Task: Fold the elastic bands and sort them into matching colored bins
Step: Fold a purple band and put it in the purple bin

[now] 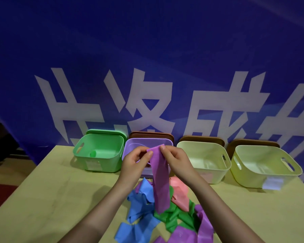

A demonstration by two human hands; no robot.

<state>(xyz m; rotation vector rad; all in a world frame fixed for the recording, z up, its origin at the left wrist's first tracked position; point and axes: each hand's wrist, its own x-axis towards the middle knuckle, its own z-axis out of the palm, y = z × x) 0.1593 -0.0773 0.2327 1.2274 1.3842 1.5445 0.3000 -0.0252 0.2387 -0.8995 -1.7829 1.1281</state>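
Hands: left (136, 159) and right (175, 160) pinch purple band (161, 181) | purple bin (130, 146) behind | band pile (165, 218) below

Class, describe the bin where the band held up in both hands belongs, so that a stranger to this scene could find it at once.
Start at the row of four bins along the table's far edge, below the blue banner. Second from the left, between the green bin and a cream bin, stands the purple bin, partly hidden behind the hands. It is the row's only purple one, matching the purple band.
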